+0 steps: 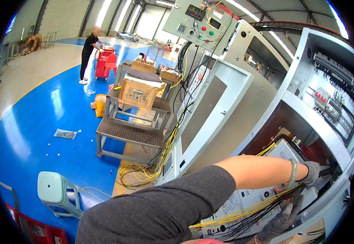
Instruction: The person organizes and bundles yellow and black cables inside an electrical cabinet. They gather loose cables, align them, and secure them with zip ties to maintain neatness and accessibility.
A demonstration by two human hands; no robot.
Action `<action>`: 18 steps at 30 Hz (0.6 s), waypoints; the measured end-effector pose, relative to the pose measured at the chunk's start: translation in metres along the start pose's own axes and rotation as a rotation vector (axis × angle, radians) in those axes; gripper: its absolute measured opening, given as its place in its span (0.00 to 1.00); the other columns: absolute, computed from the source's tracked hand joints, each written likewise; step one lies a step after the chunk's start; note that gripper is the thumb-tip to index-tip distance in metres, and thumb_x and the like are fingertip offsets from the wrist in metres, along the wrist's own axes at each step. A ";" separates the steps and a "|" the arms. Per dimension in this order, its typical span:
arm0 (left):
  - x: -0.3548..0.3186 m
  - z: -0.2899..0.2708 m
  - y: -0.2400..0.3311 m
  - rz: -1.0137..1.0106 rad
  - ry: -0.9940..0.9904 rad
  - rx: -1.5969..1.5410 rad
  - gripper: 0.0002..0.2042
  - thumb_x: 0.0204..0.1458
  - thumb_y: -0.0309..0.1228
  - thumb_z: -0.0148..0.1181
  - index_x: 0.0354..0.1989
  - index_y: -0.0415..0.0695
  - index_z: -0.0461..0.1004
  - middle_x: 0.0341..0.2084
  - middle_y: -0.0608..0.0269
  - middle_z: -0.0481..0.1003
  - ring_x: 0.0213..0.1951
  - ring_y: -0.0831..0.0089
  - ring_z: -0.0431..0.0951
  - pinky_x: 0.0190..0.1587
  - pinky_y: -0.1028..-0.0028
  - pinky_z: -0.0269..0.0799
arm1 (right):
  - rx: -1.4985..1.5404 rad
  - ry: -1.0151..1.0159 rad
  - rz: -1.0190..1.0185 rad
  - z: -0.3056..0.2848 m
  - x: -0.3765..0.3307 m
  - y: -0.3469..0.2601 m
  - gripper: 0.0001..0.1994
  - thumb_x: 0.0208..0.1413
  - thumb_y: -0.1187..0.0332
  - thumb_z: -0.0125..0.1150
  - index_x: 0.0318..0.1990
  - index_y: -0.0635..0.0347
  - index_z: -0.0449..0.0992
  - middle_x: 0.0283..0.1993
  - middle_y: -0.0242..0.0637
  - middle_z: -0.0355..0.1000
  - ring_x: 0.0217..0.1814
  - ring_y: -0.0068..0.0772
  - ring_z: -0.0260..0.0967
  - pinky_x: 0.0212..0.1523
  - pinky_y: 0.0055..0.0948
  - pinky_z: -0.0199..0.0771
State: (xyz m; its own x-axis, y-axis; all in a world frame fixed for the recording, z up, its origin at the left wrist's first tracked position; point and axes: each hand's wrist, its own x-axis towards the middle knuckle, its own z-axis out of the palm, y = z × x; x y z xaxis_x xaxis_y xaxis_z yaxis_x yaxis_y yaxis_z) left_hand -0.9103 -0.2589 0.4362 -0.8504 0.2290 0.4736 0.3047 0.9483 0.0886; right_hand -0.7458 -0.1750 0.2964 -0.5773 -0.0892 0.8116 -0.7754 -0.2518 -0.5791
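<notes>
Wires (pixel 242 211), yellow and black, run low inside the cabinet (pixel 331 138); right hand (pixel 282 219) closes loosely around them, left hand (pixel 313 173) reaches deeper, grip hidden; tugging may snag or loosen connections

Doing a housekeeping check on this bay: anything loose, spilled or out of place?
Yes. A tangle of yellow wires spills out of the cabinet base onto the floor beside the metal step platform. A small plastic bag and scattered white bits lie on the blue floor. No damage shows.

A factory hall: blue painted floor (pixel 42 134), open grey electrical cabinets (pixel 226 105), yellow wire bundles (pixel 144 171).
</notes>
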 end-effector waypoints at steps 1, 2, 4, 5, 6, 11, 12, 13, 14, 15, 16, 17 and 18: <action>-0.002 -0.003 0.002 -0.011 -0.016 0.006 0.21 0.27 0.43 0.70 0.33 0.45 0.79 0.29 0.57 0.77 0.34 0.65 0.77 0.38 0.67 0.72 | 0.019 -0.033 0.029 -0.002 0.006 0.000 0.25 0.57 0.63 0.42 0.59 0.70 0.54 0.58 0.50 0.56 0.60 0.40 0.54 0.60 0.35 0.52; -0.006 -0.005 0.005 -0.028 -0.030 0.000 0.22 0.27 0.42 0.70 0.33 0.45 0.79 0.29 0.57 0.77 0.34 0.65 0.77 0.38 0.68 0.72 | -0.042 -0.073 0.030 -0.005 0.010 -0.003 0.25 0.56 0.62 0.42 0.58 0.70 0.55 0.58 0.49 0.57 0.59 0.39 0.55 0.59 0.34 0.53; -0.012 -0.009 0.009 -0.063 -0.059 -0.011 0.22 0.25 0.42 0.71 0.32 0.44 0.79 0.29 0.56 0.77 0.34 0.65 0.77 0.38 0.69 0.72 | -0.161 -0.154 0.034 -0.009 0.017 -0.010 0.25 0.56 0.62 0.43 0.58 0.70 0.56 0.56 0.46 0.59 0.58 0.37 0.56 0.58 0.32 0.53; -0.013 -0.009 0.010 -0.046 -0.027 0.006 0.23 0.25 0.42 0.71 0.33 0.44 0.79 0.30 0.56 0.77 0.35 0.65 0.77 0.39 0.68 0.72 | -0.160 -0.178 0.040 -0.010 0.020 -0.009 0.25 0.56 0.61 0.44 0.58 0.70 0.56 0.56 0.45 0.59 0.57 0.37 0.56 0.57 0.32 0.53; -0.015 -0.009 0.011 -0.030 0.004 0.023 0.24 0.25 0.42 0.71 0.34 0.44 0.78 0.30 0.56 0.77 0.35 0.65 0.77 0.39 0.68 0.72 | -0.160 -0.202 0.046 -0.010 0.023 -0.006 0.25 0.56 0.61 0.44 0.57 0.70 0.56 0.55 0.44 0.60 0.56 0.36 0.56 0.57 0.31 0.53; -0.020 -0.015 0.010 0.015 -0.056 0.041 0.29 0.27 0.46 0.70 0.41 0.47 0.76 0.35 0.57 0.76 0.38 0.65 0.76 0.42 0.69 0.72 | 0.082 -0.211 0.205 -0.009 0.042 0.020 0.25 0.56 0.60 0.49 0.57 0.66 0.58 0.48 0.39 0.64 0.45 0.28 0.61 0.45 0.26 0.62; -0.029 -0.022 0.013 -0.003 -0.077 0.036 0.29 0.26 0.47 0.70 0.42 0.47 0.76 0.36 0.57 0.76 0.39 0.65 0.76 0.42 0.69 0.71 | 0.103 -0.214 0.242 -0.006 0.040 0.018 0.24 0.55 0.61 0.49 0.56 0.65 0.59 0.44 0.36 0.64 0.41 0.27 0.62 0.42 0.25 0.62; -0.034 -0.024 0.015 -0.020 -0.098 0.032 0.30 0.26 0.47 0.70 0.42 0.48 0.76 0.37 0.58 0.76 0.40 0.65 0.76 0.43 0.69 0.71 | 0.123 -0.215 0.279 -0.001 0.040 0.015 0.22 0.55 0.61 0.50 0.55 0.64 0.60 0.41 0.34 0.65 0.37 0.25 0.62 0.39 0.24 0.63; -0.039 -0.028 0.016 -0.041 -0.114 0.033 0.30 0.26 0.48 0.71 0.42 0.49 0.76 0.38 0.58 0.76 0.41 0.65 0.75 0.44 0.69 0.71 | 0.149 -0.222 0.309 0.004 0.040 0.012 0.21 0.55 0.62 0.51 0.53 0.63 0.61 0.37 0.32 0.66 0.33 0.24 0.62 0.35 0.23 0.63; -0.041 -0.030 0.019 -0.070 -0.165 0.023 0.28 0.30 0.47 0.69 0.44 0.49 0.75 0.40 0.61 0.75 0.43 0.66 0.74 0.46 0.67 0.69 | 0.157 -0.131 0.337 0.006 0.041 0.020 0.16 0.55 0.63 0.51 0.48 0.62 0.63 0.25 0.26 0.62 0.24 0.20 0.58 0.27 0.21 0.61; -0.044 -0.031 0.024 -0.090 -0.196 0.019 0.26 0.33 0.46 0.67 0.44 0.50 0.75 0.40 0.61 0.75 0.43 0.66 0.74 0.46 0.67 0.69 | 0.151 -0.113 0.353 0.004 0.040 0.018 0.15 0.55 0.63 0.51 0.46 0.61 0.64 0.23 0.25 0.60 0.23 0.19 0.57 0.25 0.20 0.60; -0.046 -0.034 0.034 -0.094 -0.225 0.008 0.24 0.35 0.44 0.65 0.44 0.51 0.75 0.40 0.62 0.75 0.44 0.66 0.74 0.47 0.67 0.69 | 0.133 -0.087 0.363 -0.001 0.041 0.008 0.13 0.56 0.63 0.51 0.44 0.60 0.64 0.21 0.24 0.58 0.21 0.18 0.55 0.23 0.19 0.59; -0.053 -0.043 0.037 -0.119 -0.237 0.015 0.22 0.38 0.43 0.64 0.44 0.52 0.75 0.40 0.62 0.75 0.44 0.67 0.74 0.47 0.66 0.69 | 0.134 -0.082 0.359 0.002 0.041 -0.003 0.12 0.56 0.63 0.50 0.43 0.60 0.64 0.19 0.23 0.56 0.19 0.17 0.54 0.21 0.18 0.57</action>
State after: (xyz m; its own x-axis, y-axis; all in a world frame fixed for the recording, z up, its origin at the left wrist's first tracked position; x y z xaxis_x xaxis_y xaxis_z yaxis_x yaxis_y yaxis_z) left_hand -0.8359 -0.2456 0.4522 -0.9570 0.1594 0.2424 0.1921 0.9743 0.1176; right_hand -0.7673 -0.1797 0.3316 -0.7793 -0.2696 0.5656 -0.4843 -0.3137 -0.8167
